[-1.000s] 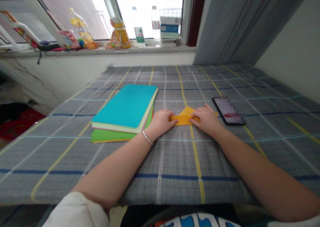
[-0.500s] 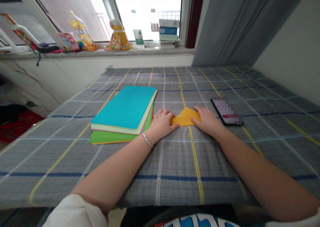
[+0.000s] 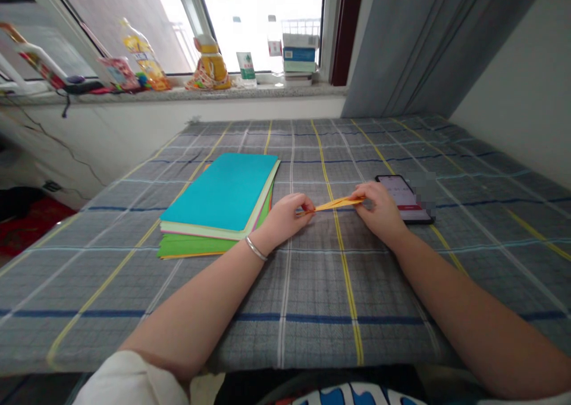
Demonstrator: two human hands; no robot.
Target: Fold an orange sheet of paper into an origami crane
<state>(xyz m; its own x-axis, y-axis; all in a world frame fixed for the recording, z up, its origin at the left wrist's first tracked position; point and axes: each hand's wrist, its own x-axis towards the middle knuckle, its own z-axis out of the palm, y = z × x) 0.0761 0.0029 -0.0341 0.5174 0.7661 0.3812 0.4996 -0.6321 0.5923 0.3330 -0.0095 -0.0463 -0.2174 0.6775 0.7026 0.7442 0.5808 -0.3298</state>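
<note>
A folded orange paper (image 3: 334, 203) hangs edge-on just above the checked cloth, stretched between both hands. My left hand (image 3: 286, 216) pinches its left end with curled fingers, and a silver bangle circles that wrist. My right hand (image 3: 379, 208) pinches the right end. A stack of coloured paper sheets (image 3: 220, 203), turquoise on top with green and orange below, lies directly to the left of my left hand.
A phone (image 3: 404, 198) with a lit screen lies just behind my right hand. The grey checked cloth (image 3: 312, 298) covers the whole surface. Bottles and boxes (image 3: 214, 66) line the windowsill at the back. A grey curtain (image 3: 428, 42) hangs at the back right.
The orange paper lay flat under both hands; now both hands have lifted it off the cloth and turned it edge-on. The right hand has shifted slightly right, towards the phone.
</note>
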